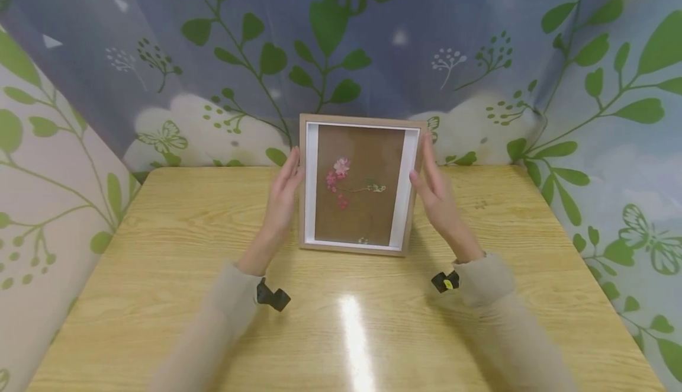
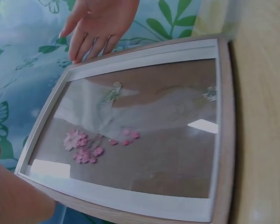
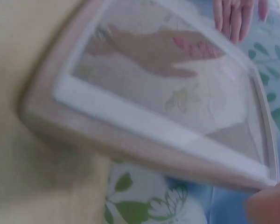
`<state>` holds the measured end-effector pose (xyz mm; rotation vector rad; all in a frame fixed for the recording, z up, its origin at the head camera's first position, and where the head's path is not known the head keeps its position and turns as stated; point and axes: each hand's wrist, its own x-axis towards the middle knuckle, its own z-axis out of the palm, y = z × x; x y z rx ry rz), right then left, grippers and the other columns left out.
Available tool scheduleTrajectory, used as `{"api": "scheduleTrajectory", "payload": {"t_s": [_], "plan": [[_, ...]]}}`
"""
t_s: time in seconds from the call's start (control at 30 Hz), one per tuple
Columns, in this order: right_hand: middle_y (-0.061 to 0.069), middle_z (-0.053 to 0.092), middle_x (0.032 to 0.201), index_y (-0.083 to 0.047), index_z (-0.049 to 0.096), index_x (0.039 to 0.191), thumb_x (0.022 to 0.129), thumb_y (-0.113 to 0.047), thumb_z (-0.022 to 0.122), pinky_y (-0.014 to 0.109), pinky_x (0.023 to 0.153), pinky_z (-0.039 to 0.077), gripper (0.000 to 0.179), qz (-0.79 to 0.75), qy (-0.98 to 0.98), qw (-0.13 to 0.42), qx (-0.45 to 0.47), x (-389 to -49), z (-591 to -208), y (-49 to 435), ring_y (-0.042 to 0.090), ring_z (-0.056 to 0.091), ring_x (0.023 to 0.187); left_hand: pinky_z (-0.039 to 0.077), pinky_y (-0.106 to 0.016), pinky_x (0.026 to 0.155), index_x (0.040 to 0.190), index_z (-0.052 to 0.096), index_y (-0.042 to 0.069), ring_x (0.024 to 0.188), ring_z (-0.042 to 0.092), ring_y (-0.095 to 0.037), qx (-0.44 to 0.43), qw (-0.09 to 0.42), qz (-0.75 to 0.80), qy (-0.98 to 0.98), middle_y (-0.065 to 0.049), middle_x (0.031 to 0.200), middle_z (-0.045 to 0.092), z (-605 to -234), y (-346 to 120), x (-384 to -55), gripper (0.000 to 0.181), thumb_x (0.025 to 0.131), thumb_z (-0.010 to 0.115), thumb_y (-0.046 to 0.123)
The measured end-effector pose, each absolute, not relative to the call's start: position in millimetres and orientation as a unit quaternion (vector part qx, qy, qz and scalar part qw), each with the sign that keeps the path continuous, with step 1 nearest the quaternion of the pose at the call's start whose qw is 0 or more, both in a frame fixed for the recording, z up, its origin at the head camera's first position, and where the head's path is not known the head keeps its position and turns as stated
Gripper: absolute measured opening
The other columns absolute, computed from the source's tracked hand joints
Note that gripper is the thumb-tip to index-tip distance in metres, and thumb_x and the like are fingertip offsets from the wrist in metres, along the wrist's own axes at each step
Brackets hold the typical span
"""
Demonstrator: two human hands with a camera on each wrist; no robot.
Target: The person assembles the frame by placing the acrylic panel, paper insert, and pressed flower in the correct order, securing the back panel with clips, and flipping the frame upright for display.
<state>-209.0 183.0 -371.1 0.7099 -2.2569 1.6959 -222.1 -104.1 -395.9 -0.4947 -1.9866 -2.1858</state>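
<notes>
A picture frame (image 1: pixel 303 202) with a light wood rim and white inner border stands tilted on the tabletop. Behind its clear, shiny pane, pink pressed flowers (image 1: pixel 337 180) and a thin stem with pale green bits lie on a brown backing. Along the frame's left side is my left hand (image 1: pixel 282 196), its fingers straight and pointing up. My right hand (image 1: pixel 439 196) is at the opposite side, fingers extended near the upper corner and thumb apart from them. In the left wrist view, the right fingertips (image 2: pixel 79 53) meet the frame's edge.
The wooden table (image 1: pixel 176 250) has a bright light streak toward its front. Behind it hangs a blue curtain (image 1: pixel 405 72) printed with green leaves and butterflies, and similar patterned cloth (image 1: pixel 613 161) closes both sides. A black wrist device (image 1: pixel 273 295) sits at the left cuff.
</notes>
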Motion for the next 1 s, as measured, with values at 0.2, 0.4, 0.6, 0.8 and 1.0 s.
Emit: {"api": "scheduleTrajectory", "payload": {"t_s": [0.2,0.4,0.6,0.8,1.0], "plan": [[-0.003,-0.009,0.166,-0.016,-0.004,0.159,0.107,-0.015,0.039,0.036,0.122,-0.002,0.067,0.579,-0.792,0.073,0.179,-190,-405,185,0.010,-0.007,0.150,0.009,-0.026,0.121,0.159,0.012,0.005,0.151,0.009,-0.013,-0.117,0.037,-0.732,-0.670,-0.004,0.166,0.009,-418,-97,-206,0.060,0.106,0.037,0.018],[-0.006,-0.003,0.166,-0.020,0.002,0.160,0.108,-0.025,0.039,0.036,0.122,-0.001,0.064,0.615,-0.777,0.041,0.130,-183,-410,183,0.008,-0.003,0.150,0.004,-0.029,0.122,0.159,0.009,0.005,0.151,0.003,-0.014,-0.087,0.052,-0.735,-0.670,-0.003,0.166,0.005,-431,-88,-199,0.063,0.105,0.039,0.014],[-0.012,0.001,0.165,-0.023,0.007,0.160,0.108,-0.036,0.037,0.036,0.122,-0.001,0.061,0.643,-0.756,0.036,0.115,-194,-411,185,0.007,-0.002,0.149,0.004,-0.031,0.122,0.159,0.007,0.006,0.151,0.002,-0.017,-0.090,0.055,-0.740,-0.664,0.000,0.166,0.003,-433,-83,-197,0.065,0.104,0.040,0.014],[-0.012,-0.002,0.165,-0.023,0.005,0.160,0.108,-0.037,0.035,0.036,0.122,-0.003,0.062,0.668,-0.734,0.035,0.119,-200,-413,185,0.007,-0.004,0.149,0.005,-0.028,0.121,0.160,0.008,0.012,0.151,0.004,-0.012,-0.080,0.048,-0.748,-0.658,0.004,0.166,0.004,-431,-80,-200,0.065,0.105,0.041,0.016],[-0.014,-0.004,0.165,-0.024,0.002,0.160,0.108,-0.036,0.033,0.035,0.121,-0.005,0.061,0.674,-0.725,0.026,0.137,-209,-416,185,0.005,-0.007,0.149,0.004,-0.030,0.121,0.160,0.008,0.011,0.150,0.003,-0.010,-0.079,0.059,-0.748,-0.657,0.004,0.166,0.004,-434,-81,-202,0.066,0.104,0.042,0.018]]}}
